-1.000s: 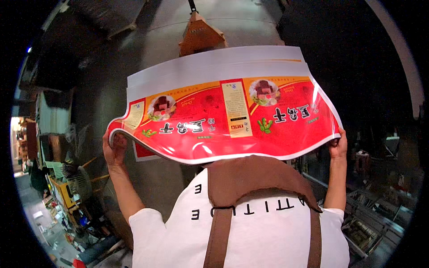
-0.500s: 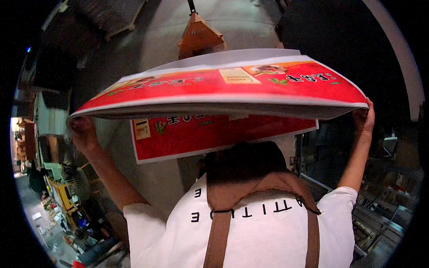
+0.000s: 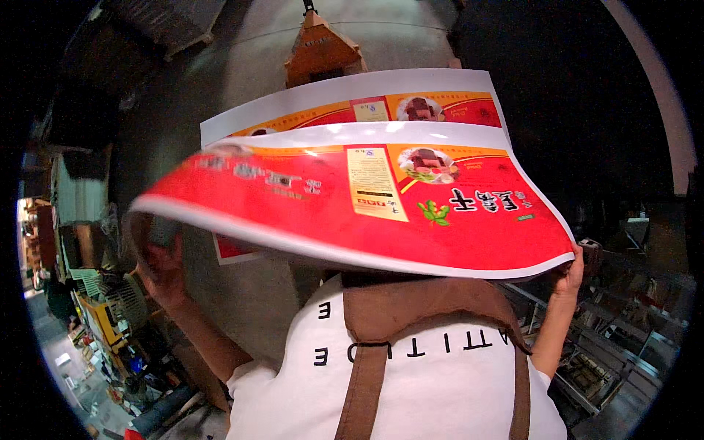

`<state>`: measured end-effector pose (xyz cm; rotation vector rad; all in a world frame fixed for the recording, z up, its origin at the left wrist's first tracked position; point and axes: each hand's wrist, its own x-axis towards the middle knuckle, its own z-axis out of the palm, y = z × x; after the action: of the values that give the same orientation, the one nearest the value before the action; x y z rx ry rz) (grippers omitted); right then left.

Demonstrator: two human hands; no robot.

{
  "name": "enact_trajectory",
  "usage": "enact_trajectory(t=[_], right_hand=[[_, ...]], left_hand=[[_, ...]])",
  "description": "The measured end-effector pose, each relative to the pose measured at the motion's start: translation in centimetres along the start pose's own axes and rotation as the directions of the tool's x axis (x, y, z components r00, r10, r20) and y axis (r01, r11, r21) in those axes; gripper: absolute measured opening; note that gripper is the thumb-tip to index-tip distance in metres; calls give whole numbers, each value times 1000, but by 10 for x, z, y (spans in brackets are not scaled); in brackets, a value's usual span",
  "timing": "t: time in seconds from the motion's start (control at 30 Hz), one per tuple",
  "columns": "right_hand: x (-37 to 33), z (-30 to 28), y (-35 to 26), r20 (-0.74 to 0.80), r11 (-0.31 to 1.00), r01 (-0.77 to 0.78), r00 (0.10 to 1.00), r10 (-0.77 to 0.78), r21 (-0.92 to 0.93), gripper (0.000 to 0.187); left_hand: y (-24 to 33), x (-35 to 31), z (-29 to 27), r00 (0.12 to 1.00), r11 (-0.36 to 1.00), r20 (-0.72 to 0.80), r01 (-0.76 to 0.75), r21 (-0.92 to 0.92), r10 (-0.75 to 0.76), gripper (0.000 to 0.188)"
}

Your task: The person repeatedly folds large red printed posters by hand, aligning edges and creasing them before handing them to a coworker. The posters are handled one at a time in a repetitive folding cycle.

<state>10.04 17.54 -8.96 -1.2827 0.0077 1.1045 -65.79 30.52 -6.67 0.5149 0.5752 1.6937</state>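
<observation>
The right hand (image 3: 570, 271) grasps the near right corner of a red printed packaging sheet (image 3: 469, 238), its fingers closed on the white margin. The left hand (image 3: 165, 275) is blurred and shaded beneath the curled left edge; whether it grips there I cannot tell. The sheet bows in front of the person's brown apron (image 3: 425, 299), overlapping a matching sheet (image 3: 425, 83) behind.
</observation>
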Motion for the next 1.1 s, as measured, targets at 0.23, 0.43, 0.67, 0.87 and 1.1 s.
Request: enact_trajectory(t=[0.23, 0.43, 0.67, 0.87, 1.1], right_hand=[[-17, 2, 26, 37, 999, -30, 999, 30, -11, 18], [-27, 15, 29, -79, 997, 79, 994, -77, 14, 31], [-4, -36, 74, -42, 992, 127, 991, -126, 17, 34], [11, -61, 96, -174, 994, -91, 981, 80, -56, 13], [-7, -10, 103, -19, 985, -120, 993, 119, -122, 14]], left_hand=[[-78, 2, 70, 984, 989, -175, 48, 138, -23, 20], [-50, 19, 62, 991, 999, -131, -26, 40, 31, 26], [52, 13, -84, 884, 953, -454, 35, 301, 111, 46], [-13, -36, -105, 985, 975, -126, 137, 178, -115, 44], [-46, -14, -5, 986, 972, -160, 83, 222, -47, 41]])
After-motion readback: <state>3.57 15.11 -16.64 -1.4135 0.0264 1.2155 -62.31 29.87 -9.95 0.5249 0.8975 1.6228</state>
